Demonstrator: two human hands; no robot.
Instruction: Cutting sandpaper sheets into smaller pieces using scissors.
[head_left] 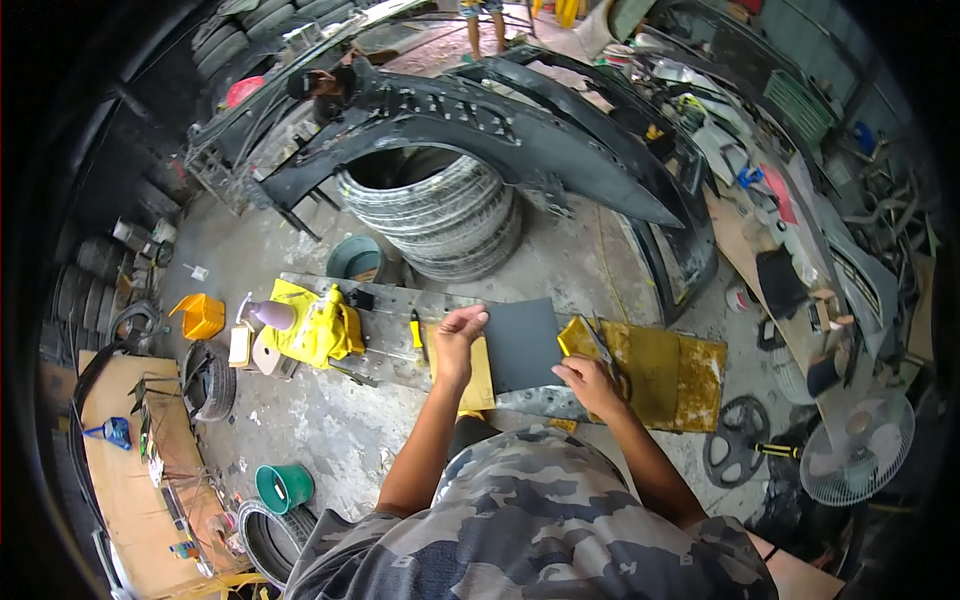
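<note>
A dark grey sandpaper sheet [522, 345] is held up in front of me, over a long, stained bench [395, 345]. My left hand [460, 335] pinches its upper left corner between thumb and fingers. At the lower right edge, my right hand [592, 384] has its fingers closed on the sheet. Beneath the left hand lies a yellow sheet [478, 375], partly covered. A yellow-handled knife [416, 331] rests just left of it. Beside the right hand, scissors [604, 350] lie on a stained yellow board [655, 375].
A yellow cloth [315, 325] and a spray bottle [272, 314] occupy the bench's left end. Beyond it stand a bucket [355, 260] and stacked tyres [440, 215] under a dark car bumper [510, 135]. A fan [858, 450] stands at right, a green bucket [284, 487] at lower left.
</note>
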